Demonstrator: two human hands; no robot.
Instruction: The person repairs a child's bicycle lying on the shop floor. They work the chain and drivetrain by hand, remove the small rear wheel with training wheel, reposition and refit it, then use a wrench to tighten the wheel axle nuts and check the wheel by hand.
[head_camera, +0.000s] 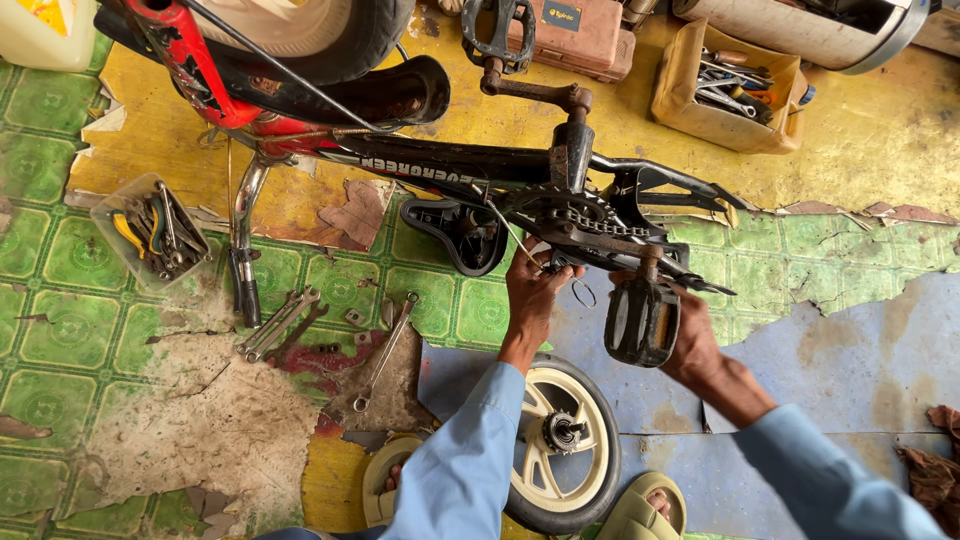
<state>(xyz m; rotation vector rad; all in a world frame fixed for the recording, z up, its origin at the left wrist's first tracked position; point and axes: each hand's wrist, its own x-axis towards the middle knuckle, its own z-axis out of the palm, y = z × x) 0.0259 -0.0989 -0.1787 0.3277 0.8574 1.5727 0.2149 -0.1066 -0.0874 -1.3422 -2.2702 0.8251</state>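
A small red and black bicycle frame (450, 165) lies upside down on the floor, saddle (462, 235) touching the ground. My left hand (532, 290) reaches up to the chain (590, 222) near the rear of the frame, fingers pinched on a small part. Partly hidden behind the black pedal (641, 320), my right hand (692, 335) grips the frame by the crank. A detached cream wheel (560, 440) lies flat beneath my arms.
Several wrenches (285, 322) and a long spanner (385, 352) lie on the torn green floor covering. A clear tub of tools (150, 232) sits at left, a tan tool tray (725, 88) at top right. A small training wheel (385, 478) sits near my sandal (640, 510).
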